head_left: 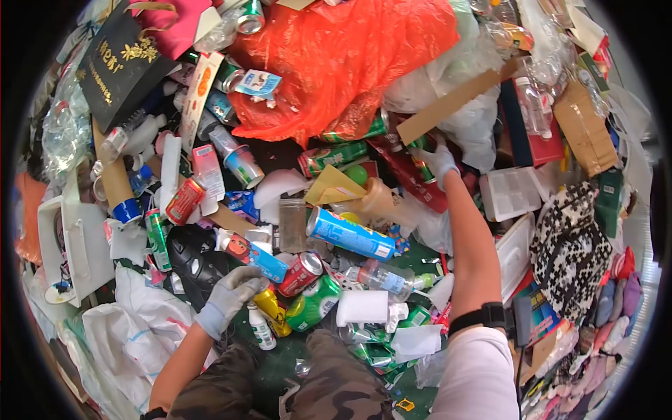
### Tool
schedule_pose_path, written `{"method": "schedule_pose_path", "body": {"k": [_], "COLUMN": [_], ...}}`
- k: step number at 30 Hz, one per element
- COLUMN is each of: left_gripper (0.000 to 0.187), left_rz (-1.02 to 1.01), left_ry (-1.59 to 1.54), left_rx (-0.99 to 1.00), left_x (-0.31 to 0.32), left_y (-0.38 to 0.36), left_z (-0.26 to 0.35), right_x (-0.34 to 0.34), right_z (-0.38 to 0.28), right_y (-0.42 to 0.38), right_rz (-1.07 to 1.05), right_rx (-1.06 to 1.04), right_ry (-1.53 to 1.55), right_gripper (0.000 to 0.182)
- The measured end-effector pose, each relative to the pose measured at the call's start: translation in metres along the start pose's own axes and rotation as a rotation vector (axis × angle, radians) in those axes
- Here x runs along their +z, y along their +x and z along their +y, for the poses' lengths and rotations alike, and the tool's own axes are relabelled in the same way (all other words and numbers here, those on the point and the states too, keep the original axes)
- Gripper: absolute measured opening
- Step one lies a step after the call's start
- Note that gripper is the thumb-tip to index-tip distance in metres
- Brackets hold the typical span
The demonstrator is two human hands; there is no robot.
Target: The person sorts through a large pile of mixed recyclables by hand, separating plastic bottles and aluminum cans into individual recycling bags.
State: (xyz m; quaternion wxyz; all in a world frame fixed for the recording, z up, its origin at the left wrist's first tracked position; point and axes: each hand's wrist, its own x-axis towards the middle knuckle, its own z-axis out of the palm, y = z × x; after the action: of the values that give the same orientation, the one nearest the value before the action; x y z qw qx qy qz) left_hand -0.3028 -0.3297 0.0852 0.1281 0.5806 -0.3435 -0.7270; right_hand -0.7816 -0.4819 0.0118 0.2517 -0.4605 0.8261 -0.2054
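Far left, black paper bag (115, 66) with gold print, tilted among mixed waste. Nearer, white plastic bin (87, 241), and right of its near end a crumpled white sack (133, 329). Then slim green can (157, 240), tilted red can (185, 201) just beside it on the far side, black molded piece (194, 259) to their right.

Left hand (234, 297), gloved, near side left of center: fingers loosely curled, fingertips by the top of a yellow can (271, 310). Can't tell if the grip is closed on it. Small white bottle (261, 327) just beside, near side. Right of the yellow can: big green can (313, 304), with a red cola can (301, 274) on its far side. Blue cylindrical can (350, 234) lies farther off, slanted.

Far center, big red plastic bag (343, 63), spread out. Cardboard strip (448, 105) slants at its right.

Right hand (439, 164), gloved, far side right of center, reaches beside a small green can (423, 166) over dark red packaging (409, 168). Fingers partly hidden, grip opening and hold can't be told.

Right: clear tray (509, 194), clear bottle (534, 108) farther off, cardboard box (584, 126), black-and-white cloth (570, 245) nearer.
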Motion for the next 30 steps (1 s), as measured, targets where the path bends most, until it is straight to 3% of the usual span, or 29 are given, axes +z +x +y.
{"method": "schedule_pose_path", "body": {"k": [1, 3, 4, 6, 8, 10, 12, 13, 14, 15, 17, 18, 20, 22, 25, 27, 29, 30], "left_gripper": [0.032, 0.033, 0.033, 0.031, 0.031, 0.030, 0.029, 0.028, 0.028, 0.028, 0.028, 0.028, 0.028, 0.028, 0.030, 0.031, 0.031, 0.032], "left_rz": [-0.015, -0.044, -0.053, -0.066, -0.053, -0.042, -0.044, -0.042, -0.040, -0.039, -0.023, -0.006, 0.004, -0.004, 0.024, -0.021, -0.001, -0.023], "left_ry": [-0.011, 0.097, 0.099, 0.081, 0.038, 0.034, -0.005, -0.040, -0.046, -0.073, -0.107, -0.117, -0.178, -0.228, -0.326, -0.327, -0.340, -0.408], "left_rx": [0.010, 0.038, 0.055, 0.074, 0.084, 0.049, 0.011, -0.019, -0.015, -0.006, -0.013, -0.035, -0.069, -0.058, -0.056, -0.050, -0.061, -0.088], "left_x": [0.001, -0.001, -0.001, -0.004, -0.008, -0.012, -0.014, -0.015, -0.017, -0.020, -0.026, -0.028, -0.029, -0.028, -0.024, -0.027, -0.030, -0.031], "left_y": [0.004, 0.010, 0.011, 0.013, 0.011, 0.009, 0.001, -0.001, 0.000, 0.002, 0.002, 0.003, 0.007, 0.014, 0.016, 0.018, 0.016, 0.018], "left_z": [-0.004, -0.009, -0.009, -0.012, -0.019, -0.020, -0.012, -0.010, -0.012, -0.015, -0.022, -0.023, -0.022, -0.021, -0.015, -0.016, -0.018, -0.023], "right_x": [0.017, 0.057, 0.065, 0.070, 0.056, 0.047, 0.021, 0.012, 0.005, 0.003, 0.006, 0.016, 0.030, 0.062, 0.129, 0.137, 0.167, 0.178], "right_z": [-0.003, -0.002, -0.001, -0.004, 0.011, 0.044, 0.042, 0.028, 0.046, 0.037, 0.013, -0.003, -0.081, -0.120, -0.126, -0.157, -0.123, -0.107], "right_y": [0.011, 0.003, -0.008, -0.048, -0.083, -0.109, -0.140, -0.158, -0.159, -0.148, -0.116, -0.101, -0.076, -0.033, 0.020, 0.009, -0.002, -0.011], "right_rz": [-0.196, -0.184, -0.193, -0.106, -0.219, -0.316, -0.802, -1.042, -1.223, -1.220, -0.919, -0.492, -0.114, -0.237, -0.185, -0.599, -0.294, -0.678], "right_rx": [0.080, 0.056, 0.042, -0.062, -0.273, -0.420, -0.539, -0.462, -0.651, -0.660, -0.466, -0.479, -0.397, -0.239, -0.344, -0.118, -0.682, -0.418], "right_ry": [0.168, -0.187, -0.182, -0.338, -0.513, -0.497, -0.940, -1.094, -1.191, -1.199, -0.834, -0.602, -0.318, -0.068, -0.265, -0.081, -0.225, -0.177], "right_gripper": [0.085, 0.086, 0.086, 0.086, 0.083, 0.079, 0.075, 0.075, 0.076, 0.076, 0.073, 0.070, 0.077, 0.081, 0.070, 0.064, 0.066, 0.086]}}
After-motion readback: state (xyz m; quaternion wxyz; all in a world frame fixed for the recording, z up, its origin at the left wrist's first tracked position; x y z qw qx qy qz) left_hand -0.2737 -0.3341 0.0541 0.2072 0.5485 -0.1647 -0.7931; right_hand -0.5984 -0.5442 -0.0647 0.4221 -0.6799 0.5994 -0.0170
